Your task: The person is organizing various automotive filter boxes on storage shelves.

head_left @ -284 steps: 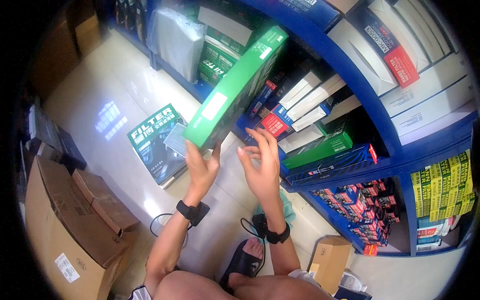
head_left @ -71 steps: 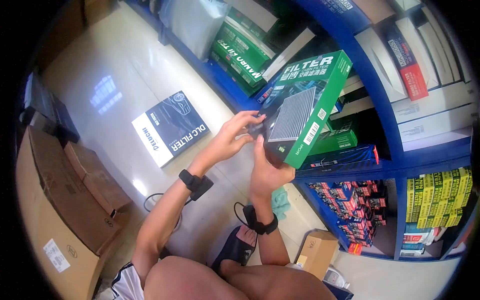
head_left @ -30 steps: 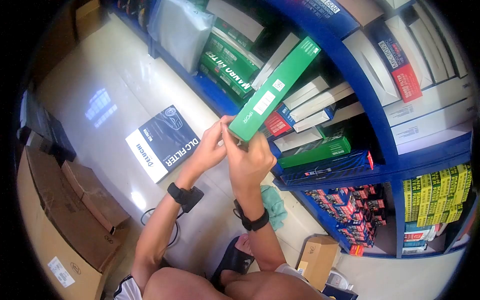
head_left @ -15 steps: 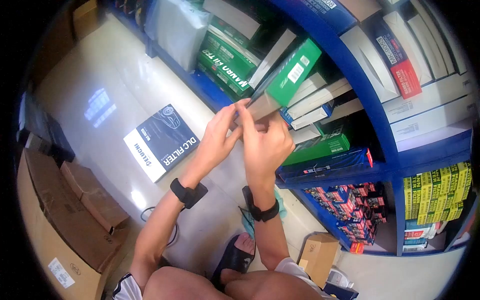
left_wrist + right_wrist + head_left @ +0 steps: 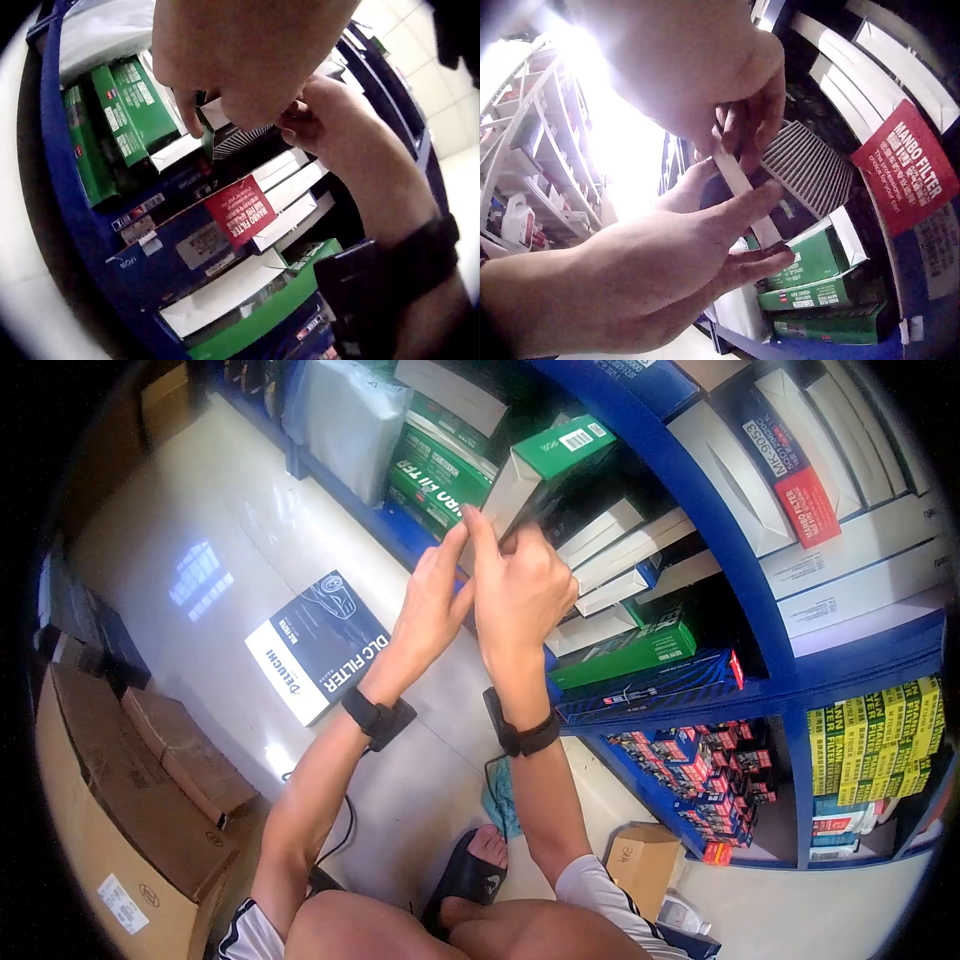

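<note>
Held up at the shelf's opening is a green cabin filter box [image 5: 565, 450], its plain white end towards me and its label side facing away in the head view. My right hand [image 5: 525, 595] grips the near end with curled fingers. On the other side my left hand [image 5: 430, 600] pinches the same end, its fingers on both sides of the white edge [image 5: 739, 180] in the right wrist view. The printed pleated filter [image 5: 810, 165] shows on the box's face there. In the left wrist view, the hands cover most of the box [image 5: 238, 139].
The blue shelf [image 5: 775, 650] holds stacked green boxes [image 5: 440, 475], white-ended boxes [image 5: 610, 575] and another green box [image 5: 640, 655]. A DLC filter box [image 5: 320, 645] lies on the floor. Cardboard cartons [image 5: 130, 790] stand at left, a small carton [image 5: 640, 865] at lower right.
The green box was turned about in both hands, its label seen earlier, then its green side, now its white end. It has moved up and in towards the shelf beside the stacked green boxes.
</note>
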Tool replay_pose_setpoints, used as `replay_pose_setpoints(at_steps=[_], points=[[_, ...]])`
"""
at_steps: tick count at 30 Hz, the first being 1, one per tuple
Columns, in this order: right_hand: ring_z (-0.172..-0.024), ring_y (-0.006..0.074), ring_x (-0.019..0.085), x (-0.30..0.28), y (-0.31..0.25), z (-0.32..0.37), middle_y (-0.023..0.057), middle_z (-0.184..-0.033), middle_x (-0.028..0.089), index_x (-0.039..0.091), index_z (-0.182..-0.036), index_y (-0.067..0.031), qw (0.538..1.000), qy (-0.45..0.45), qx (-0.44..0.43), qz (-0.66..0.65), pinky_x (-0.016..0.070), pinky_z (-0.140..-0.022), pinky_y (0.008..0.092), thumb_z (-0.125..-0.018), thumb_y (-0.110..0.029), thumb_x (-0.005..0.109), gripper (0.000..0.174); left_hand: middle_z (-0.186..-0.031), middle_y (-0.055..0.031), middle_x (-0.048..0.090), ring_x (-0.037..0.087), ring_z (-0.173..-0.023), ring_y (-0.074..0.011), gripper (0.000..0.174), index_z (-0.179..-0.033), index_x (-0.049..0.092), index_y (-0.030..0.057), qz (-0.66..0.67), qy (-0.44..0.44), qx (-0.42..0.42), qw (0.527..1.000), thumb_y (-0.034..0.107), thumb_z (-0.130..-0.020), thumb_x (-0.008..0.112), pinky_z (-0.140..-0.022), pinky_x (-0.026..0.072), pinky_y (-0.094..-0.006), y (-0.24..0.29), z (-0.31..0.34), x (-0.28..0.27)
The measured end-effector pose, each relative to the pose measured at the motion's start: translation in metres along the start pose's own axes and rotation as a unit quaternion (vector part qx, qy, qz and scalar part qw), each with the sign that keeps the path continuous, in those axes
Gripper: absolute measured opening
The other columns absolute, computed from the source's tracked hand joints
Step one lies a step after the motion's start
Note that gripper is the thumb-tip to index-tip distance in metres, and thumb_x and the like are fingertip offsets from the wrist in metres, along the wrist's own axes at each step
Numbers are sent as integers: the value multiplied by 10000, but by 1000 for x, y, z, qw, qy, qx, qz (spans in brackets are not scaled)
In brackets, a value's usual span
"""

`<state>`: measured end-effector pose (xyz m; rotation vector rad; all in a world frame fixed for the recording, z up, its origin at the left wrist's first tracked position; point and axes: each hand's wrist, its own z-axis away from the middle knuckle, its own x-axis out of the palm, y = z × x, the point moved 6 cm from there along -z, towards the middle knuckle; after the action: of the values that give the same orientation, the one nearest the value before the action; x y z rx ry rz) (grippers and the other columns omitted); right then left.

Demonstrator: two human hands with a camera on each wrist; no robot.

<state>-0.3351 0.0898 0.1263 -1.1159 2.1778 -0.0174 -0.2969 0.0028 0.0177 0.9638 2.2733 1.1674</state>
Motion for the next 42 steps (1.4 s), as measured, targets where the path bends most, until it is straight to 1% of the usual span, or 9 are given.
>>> replay_pose_setpoints(at_steps=[2,11,21,31,34,36,37,39,42], points=[[-606,416,718,2,-1,-6,197,-692,719,688,-725,-22,1000,7,-19,5,544,-567,492,-949,-516,809,555,-1239,-258,675,640,-1075,-422,862,-1648,399,6,-79,17,77,994,-35,-869,765,-945,538,-498,-2,-7,-3],[-617,444,725,10,-3,-13,222,-716,720,659,-722,-33,999,10,-18,32,563,-550,511,-995,-566,743,605,-1154,-245,685,645,-1028,-439,866,-1678,375,6,-137,23,133,981,17,-905,766,-919,542,-501,8,-21,-4],[-656,466,717,20,2,-21,222,-675,706,690,-727,4,999,-11,34,20,562,-644,513,-940,-604,793,653,-1092,-227,666,642,-989,-421,877,-1675,376,-5,-157,28,100,982,32,-899,783,-893,550,-495,0,-30,-1],[-673,433,743,-2,9,-27,211,-702,732,728,-740,15,997,-62,44,20,582,-680,496,-873,-540,854,585,-1226,-266,683,670,-1092,-436,859,-1604,420,-50,-165,31,102,980,5,-842,814,-947,563,-499,19,-16,10],[-703,435,756,-9,12,-31,226,-741,745,764,-960,29,992,-111,62,15,587,-688,500,-857,-542,865,589,-1229,-270,684,673,-1107,-446,855,-1591,416,-59,-162,47,102,980,7,-843,826,-944,563,-507,22,-16,11],[-753,468,767,-21,7,-34,282,-805,753,662,-1337,89,999,-25,19,13,607,-676,527,-867,-532,843,800,-1226,-270,684,675,-1108,-451,857,-1586,413,-64,-160,47,100,981,6,-841,832,-941,564,-511,20,-15,12],[-753,468,767,-20,8,-34,282,-805,753,662,-1337,89,999,-23,19,14,607,-676,527,-867,-532,843,800,-1219,-268,685,676,-1101,-454,864,-1586,412,-63,-162,57,124,977,6,-836,835,-936,565,-514,20,-13,12],[-744,476,766,-10,5,-33,299,-819,752,422,-1586,120,996,-77,-17,41,612,-684,537,-871,-507,843,1040,-1211,-266,686,677,-1093,-457,871,-1586,411,-61,-164,67,148,973,6,-830,838,-930,567,-516,24,-12,11],[-753,474,768,-9,3,-33,301,-810,748,435,-1565,147,995,-97,-7,10,618,-687,507,-897,-451,835,983,-1199,-265,684,679,-1079,-457,878,-1582,418,-61,-173,49,126,976,8,-818,845,-915,567,-515,27,-14,8]])
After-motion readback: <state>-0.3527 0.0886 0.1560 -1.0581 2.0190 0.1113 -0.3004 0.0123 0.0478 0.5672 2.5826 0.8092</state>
